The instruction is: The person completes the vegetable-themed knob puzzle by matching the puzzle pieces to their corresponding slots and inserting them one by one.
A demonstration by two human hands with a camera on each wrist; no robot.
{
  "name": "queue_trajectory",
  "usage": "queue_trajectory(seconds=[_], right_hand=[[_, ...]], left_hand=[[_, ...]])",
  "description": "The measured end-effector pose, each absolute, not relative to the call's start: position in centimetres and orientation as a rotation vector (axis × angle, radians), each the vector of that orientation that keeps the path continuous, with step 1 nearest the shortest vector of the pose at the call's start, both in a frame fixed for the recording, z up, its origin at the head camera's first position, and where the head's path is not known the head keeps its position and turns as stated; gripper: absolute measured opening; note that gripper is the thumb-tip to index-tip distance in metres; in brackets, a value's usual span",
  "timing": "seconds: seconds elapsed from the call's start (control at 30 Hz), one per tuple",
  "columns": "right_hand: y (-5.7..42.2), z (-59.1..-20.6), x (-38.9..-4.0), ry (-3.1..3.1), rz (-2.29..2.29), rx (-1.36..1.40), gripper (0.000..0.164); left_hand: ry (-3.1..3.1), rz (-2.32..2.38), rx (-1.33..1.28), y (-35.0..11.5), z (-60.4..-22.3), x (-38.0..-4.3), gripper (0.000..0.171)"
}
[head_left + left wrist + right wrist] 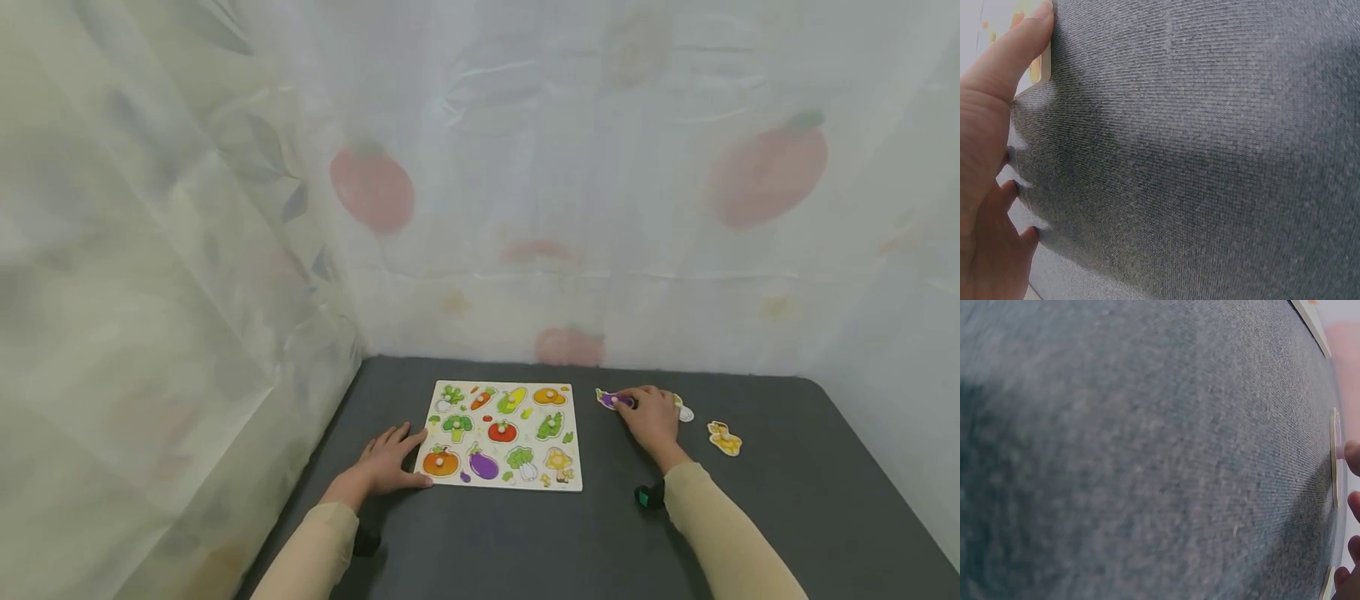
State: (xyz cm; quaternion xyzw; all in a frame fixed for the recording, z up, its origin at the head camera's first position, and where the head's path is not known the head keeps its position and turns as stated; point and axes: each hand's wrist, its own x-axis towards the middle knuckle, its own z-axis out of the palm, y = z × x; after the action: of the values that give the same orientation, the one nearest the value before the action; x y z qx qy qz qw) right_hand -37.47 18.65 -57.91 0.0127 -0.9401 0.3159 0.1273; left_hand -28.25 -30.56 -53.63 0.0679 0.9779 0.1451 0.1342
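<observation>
My right hand (654, 417) reaches down over the purple eggplant puzzle piece (606, 398), which lies flat on the dark table. Its fingertips pinch the small knob (1340, 452), partly out of frame in the right wrist view. A whitish piece (685, 412) shows from behind the same hand, mostly hidden. Left of these lies a white vegetable puzzle board (572, 412) with printed and knobbed vegetables. My left hand (386, 464) rests with fingers spread at the board's lower left side, its thumb (1025, 39) touching the corner.
Farther right on the dark grey table (510, 542) lies a yellow puzzle piece (724, 440). White sheeting (480, 317) with fruit prints hangs behind the table and at both sides.
</observation>
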Motion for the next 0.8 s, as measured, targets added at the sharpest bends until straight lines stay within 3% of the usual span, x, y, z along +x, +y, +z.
queue_trajectory(seconds=[0.8], right_hand=[[18.13, -57.88, -37.8, -2.747, 0.912, -0.008, 0.025]], left_hand=[[2.846, 0.441, 0.233, -30.62, -53.86, -28.05, 0.1]])
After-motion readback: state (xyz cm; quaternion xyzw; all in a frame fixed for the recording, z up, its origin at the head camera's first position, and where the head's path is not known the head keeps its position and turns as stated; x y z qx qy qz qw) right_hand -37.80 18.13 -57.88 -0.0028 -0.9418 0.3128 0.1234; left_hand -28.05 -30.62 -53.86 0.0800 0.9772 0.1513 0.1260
